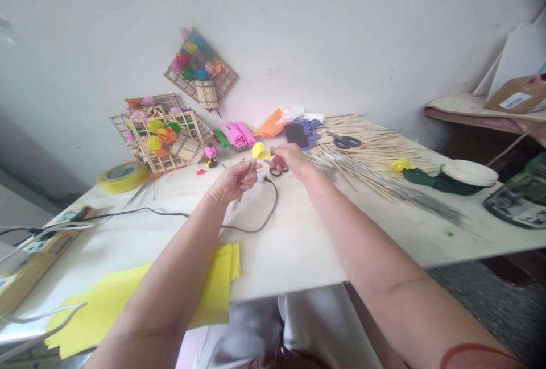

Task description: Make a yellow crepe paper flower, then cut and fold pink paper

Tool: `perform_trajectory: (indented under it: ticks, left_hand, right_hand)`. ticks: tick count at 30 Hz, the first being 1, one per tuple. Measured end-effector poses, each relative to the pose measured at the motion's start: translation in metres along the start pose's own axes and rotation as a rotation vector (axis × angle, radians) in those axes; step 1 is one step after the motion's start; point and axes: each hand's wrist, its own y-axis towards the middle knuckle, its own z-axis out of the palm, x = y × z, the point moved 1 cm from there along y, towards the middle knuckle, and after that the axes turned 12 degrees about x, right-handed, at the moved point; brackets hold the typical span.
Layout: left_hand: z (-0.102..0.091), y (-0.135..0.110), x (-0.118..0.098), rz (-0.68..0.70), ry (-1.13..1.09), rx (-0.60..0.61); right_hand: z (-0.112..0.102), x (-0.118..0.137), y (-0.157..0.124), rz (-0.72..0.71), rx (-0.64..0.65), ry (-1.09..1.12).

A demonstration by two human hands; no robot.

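Note:
A small yellow paper flower (258, 151) stands up above my left hand (236, 180), which is closed around its thin stem. My right hand (290, 160) comes in from the other side, its thumb and forefinger pinched at the edge of the petals. Just under the right fingers shows a dark scissor-like loop (279, 172); whether it lies on the table or hangs from the hand I cannot tell. Behind the hands are rolls of pink crepe paper (239, 135), a folded orange sheet (270, 124) and a dark phone (296, 135).
Thin sticks (379, 144), wires (384, 187) and scissors (346, 141) spread at the right. Yellow paper (115, 295) lies under my left forearm. A black cable (273, 210) crosses the table (294, 255) from the power strip (46, 249). Tape (123, 178) and flower panels (166, 136) stand left.

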Motion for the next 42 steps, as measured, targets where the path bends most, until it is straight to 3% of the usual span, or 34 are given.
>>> perform_trajectory:
  ticks: [5,10,22,42]
  left_hand:
    - [-0.002,0.001,0.003,0.12,0.08,-0.053]
    - [-0.004,0.003,0.005,0.179,0.148,-0.099]
    - [-0.01,0.002,0.006,0.21,0.209,-0.132]
    - [-0.012,0.004,0.007,0.146,0.198,-0.177]
  right_hand:
    - [0.0,-0.004,0.004,-0.043,-0.133,-0.051]
    - [0.002,-0.004,0.003,-0.092,-0.172,-0.035]
    - [0.007,-0.007,0.003,-0.169,-0.119,0.038]
    - [0.015,-0.013,0.006,-0.121,-0.088,0.262]
